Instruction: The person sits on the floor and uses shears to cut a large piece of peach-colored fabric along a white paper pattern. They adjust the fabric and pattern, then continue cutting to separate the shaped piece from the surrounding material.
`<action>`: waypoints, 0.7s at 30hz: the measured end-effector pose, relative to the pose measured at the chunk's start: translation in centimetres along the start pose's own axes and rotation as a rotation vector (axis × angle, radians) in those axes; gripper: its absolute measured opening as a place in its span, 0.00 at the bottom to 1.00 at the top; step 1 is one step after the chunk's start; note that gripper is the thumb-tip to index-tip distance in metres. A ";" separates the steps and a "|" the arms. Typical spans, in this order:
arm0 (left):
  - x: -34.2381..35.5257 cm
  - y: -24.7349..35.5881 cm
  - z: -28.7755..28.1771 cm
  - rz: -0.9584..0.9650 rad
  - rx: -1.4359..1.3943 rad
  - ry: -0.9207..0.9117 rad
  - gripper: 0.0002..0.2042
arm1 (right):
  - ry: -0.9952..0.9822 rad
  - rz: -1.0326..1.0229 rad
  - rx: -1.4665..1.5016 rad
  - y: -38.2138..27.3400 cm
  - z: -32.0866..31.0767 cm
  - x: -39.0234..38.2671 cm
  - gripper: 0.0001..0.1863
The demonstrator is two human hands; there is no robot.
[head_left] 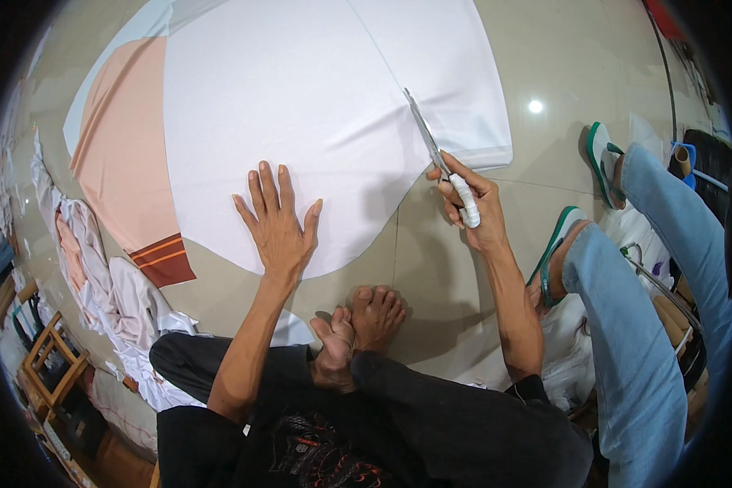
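Note:
A large piece of white fabric (244, 98) lies spread on the tiled floor, with a thin line running down from its far edge toward the scissors. My left hand (278, 220) rests flat on its near part, fingers spread. In my right hand (481, 211) I grip a pair of scissors (423, 126), whose handle is wrapped in white. Their blades point away from me and lie along the fabric, at the near end of the line. Whether the blades are parted is hard to make out. Peach fabric (122, 138) with a brown, orange-striped end (164, 259) lies along the white piece's left side.
Crumpled white and peach cloth scraps (130, 293) lie at the left, near a wooden frame (53, 362). To my right, another person's legs in light blue jeans (626, 325) and green-edged flip-flops (557, 244) stand close to my arm. Clear plastic (568, 350) lies by them.

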State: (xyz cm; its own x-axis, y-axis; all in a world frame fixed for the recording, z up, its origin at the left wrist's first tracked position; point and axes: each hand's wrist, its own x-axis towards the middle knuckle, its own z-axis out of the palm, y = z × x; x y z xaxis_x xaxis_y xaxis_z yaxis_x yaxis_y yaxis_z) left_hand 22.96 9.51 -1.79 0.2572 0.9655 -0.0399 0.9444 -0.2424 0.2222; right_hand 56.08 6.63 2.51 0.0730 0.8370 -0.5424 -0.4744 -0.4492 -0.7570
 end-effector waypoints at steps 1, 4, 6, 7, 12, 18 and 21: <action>0.0 0.0 0.0 0.001 0.001 0.000 0.40 | 0.003 -0.008 -0.011 -0.1 0.2 0.0 0.31; 0.0 0.0 0.0 -0.001 0.003 0.003 0.40 | 0.015 -0.015 -0.033 -0.3 0.8 0.3 0.31; 0.0 0.0 0.0 0.004 -0.001 0.002 0.39 | 0.017 -0.018 -0.041 -0.4 0.9 0.5 0.31; 0.0 0.0 0.0 0.006 -0.002 0.001 0.38 | 0.015 -0.023 -0.042 -0.5 0.9 0.6 0.31; 0.0 0.0 -0.1 0.008 -0.006 0.002 0.38 | -0.004 -0.014 -0.012 -0.1 0.3 0.7 0.32; 0.0 0.0 0.0 -0.007 -0.002 -0.002 0.40 | -0.008 -0.015 -0.037 -0.4 0.9 0.8 0.31; 0.0 0.0 0.0 -0.008 -0.003 -0.003 0.40 | 0.005 -0.017 -0.034 -0.2 1.0 1.1 0.31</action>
State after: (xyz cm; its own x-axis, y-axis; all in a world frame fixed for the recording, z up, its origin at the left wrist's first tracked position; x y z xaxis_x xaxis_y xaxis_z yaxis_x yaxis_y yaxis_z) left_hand 22.99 9.55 -1.75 0.2499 0.9672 -0.0446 0.9458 -0.2340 0.2250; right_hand 55.40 7.94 2.38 0.0851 0.8433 -0.5307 -0.4429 -0.4451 -0.7782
